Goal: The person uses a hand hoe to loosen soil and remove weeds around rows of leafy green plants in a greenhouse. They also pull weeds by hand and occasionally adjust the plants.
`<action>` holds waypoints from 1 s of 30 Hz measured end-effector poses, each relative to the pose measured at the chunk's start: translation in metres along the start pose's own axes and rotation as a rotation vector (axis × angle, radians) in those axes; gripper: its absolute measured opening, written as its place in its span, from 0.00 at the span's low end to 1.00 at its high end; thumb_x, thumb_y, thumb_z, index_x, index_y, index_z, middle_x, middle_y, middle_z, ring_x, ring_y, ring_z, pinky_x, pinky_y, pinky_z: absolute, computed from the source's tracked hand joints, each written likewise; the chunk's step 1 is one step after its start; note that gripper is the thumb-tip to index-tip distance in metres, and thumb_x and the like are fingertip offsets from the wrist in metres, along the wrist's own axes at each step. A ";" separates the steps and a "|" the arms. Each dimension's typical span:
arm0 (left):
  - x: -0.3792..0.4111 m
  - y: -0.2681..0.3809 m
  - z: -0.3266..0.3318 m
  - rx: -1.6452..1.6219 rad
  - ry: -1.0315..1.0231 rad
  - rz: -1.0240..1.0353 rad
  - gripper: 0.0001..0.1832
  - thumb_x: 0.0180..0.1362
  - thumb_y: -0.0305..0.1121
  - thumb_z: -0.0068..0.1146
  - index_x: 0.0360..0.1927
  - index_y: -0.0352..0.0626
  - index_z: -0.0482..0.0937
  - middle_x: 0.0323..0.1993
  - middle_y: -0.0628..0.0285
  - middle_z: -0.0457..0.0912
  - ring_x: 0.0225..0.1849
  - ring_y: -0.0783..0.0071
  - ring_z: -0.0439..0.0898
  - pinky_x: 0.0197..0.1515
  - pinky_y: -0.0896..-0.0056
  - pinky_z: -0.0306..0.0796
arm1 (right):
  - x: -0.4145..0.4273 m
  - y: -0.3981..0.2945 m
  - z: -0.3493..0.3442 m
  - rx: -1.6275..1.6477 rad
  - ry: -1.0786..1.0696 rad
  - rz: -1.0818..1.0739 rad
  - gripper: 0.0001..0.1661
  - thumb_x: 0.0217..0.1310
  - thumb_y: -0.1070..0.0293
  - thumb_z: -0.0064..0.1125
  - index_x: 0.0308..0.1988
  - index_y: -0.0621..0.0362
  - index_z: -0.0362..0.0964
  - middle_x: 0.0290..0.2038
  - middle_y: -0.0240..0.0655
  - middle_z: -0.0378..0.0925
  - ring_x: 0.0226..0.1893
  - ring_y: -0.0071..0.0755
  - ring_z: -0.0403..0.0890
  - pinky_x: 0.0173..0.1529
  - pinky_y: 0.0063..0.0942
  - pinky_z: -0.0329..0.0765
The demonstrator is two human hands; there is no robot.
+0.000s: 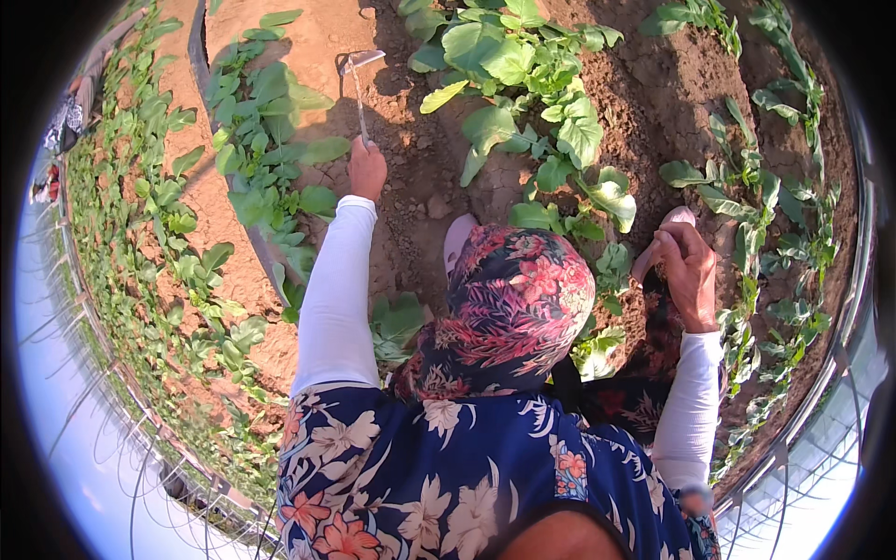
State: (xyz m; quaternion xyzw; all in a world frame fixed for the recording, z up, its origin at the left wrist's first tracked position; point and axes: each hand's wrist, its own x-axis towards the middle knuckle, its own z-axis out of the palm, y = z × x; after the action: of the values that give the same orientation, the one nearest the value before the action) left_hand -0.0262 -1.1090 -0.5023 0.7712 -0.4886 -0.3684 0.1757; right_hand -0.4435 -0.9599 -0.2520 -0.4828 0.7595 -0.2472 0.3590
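Note:
My left hand (367,171) is closed around the handle of a small hand hoe (359,98). The hoe points away from me, its metal blade (364,61) over bare soil beside a row of leafy green plants (269,126). My right hand (689,262) is held above my bent leg, near one pink shoe (679,215). Its fingers are curled in with the thumb against them, and nothing shows between them. Between my hands grows another row of broad-leaved plants (553,119). The other pink shoe (459,241) rests on the soil between the rows.
A dark irrigation hose or strip (262,255) runs along the left row. More plant rows stand at the far left (164,196) and right (752,203). Another person (91,84) is partly visible at the upper left. Curved greenhouse hoops (140,448) line the edges.

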 end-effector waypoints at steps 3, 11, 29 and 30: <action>0.036 0.004 0.015 -0.044 -0.093 -0.122 0.15 0.63 0.38 0.39 0.45 0.37 0.65 0.29 0.43 0.76 0.27 0.49 0.77 0.28 0.55 0.69 | 0.000 0.002 -0.002 -0.043 0.016 0.006 0.07 0.59 0.72 0.51 0.36 0.65 0.72 0.22 0.36 0.76 0.19 0.22 0.75 0.27 0.22 0.71; -0.066 -0.075 0.029 0.320 -0.124 -0.185 0.19 0.62 0.41 0.40 0.48 0.39 0.57 0.38 0.29 0.74 0.43 0.31 0.73 0.47 0.41 0.66 | 0.002 0.014 -0.005 -0.039 0.020 0.032 0.09 0.59 0.70 0.51 0.36 0.65 0.72 0.25 0.36 0.77 0.26 0.26 0.79 0.32 0.24 0.73; -0.222 -0.104 -0.001 0.325 -0.341 -0.221 0.18 0.62 0.42 0.42 0.47 0.41 0.56 0.35 0.31 0.76 0.39 0.32 0.75 0.43 0.41 0.67 | -0.010 0.051 -0.016 -0.035 0.036 0.016 0.10 0.58 0.68 0.52 0.37 0.64 0.72 0.29 0.36 0.77 0.27 0.28 0.79 0.33 0.24 0.74; -0.228 -0.105 0.000 0.311 -0.366 -0.215 0.18 0.62 0.42 0.42 0.47 0.41 0.56 0.35 0.31 0.76 0.39 0.32 0.75 0.44 0.41 0.67 | -0.011 0.053 -0.019 -0.053 0.050 0.014 0.10 0.58 0.68 0.52 0.36 0.63 0.72 0.29 0.36 0.77 0.27 0.27 0.79 0.33 0.24 0.74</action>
State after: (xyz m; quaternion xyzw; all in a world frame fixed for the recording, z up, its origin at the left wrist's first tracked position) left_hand -0.0177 -0.8589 -0.4776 0.7570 -0.4781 -0.4388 -0.0764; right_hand -0.4850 -0.9279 -0.2753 -0.4805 0.7780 -0.2364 0.3286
